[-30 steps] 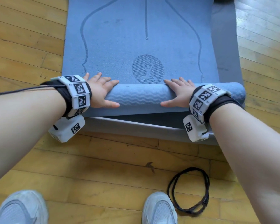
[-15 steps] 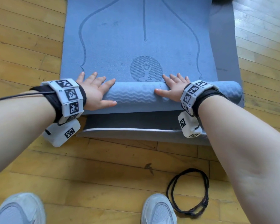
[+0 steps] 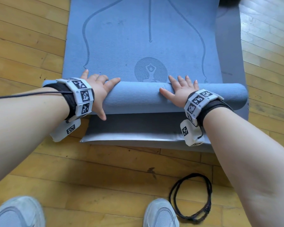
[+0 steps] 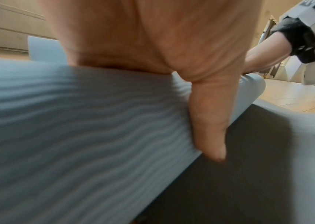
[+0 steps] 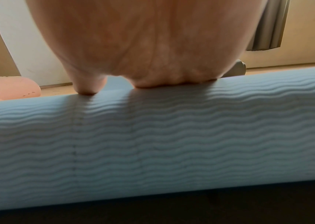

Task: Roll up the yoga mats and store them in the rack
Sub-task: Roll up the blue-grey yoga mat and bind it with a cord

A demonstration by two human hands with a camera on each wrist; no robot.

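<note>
A blue yoga mat (image 3: pixel 147 35) lies on a grey mat (image 3: pixel 138 128) on the wooden floor, its near end wound into a ribbed roll (image 3: pixel 138 97). My left hand (image 3: pixel 98 90) rests flat on the roll's left part, fingers spread over the top, thumb down its near side. My right hand (image 3: pixel 179 90) presses on the roll right of centre with straight fingers. In the left wrist view the thumb (image 4: pixel 208 121) lies against the ribbed roll (image 4: pixel 76 128). In the right wrist view the palm (image 5: pixel 153 45) sits on top of the roll (image 5: pixel 153 136). No rack is in view.
A black cord loop (image 3: pixel 192 197) lies on the floor near my right shoe (image 3: pixel 161 213); my left shoe (image 3: pixel 18 212) is at the lower left. The grey mat's near edge (image 3: pixel 131 140) curls up slightly. Wooden floor surrounds both mats.
The roll has moved away from me over the flat mat, reaching the round figure print. Both hands travelled forward with it, and more of the grey mat shows behind the roll.
</note>
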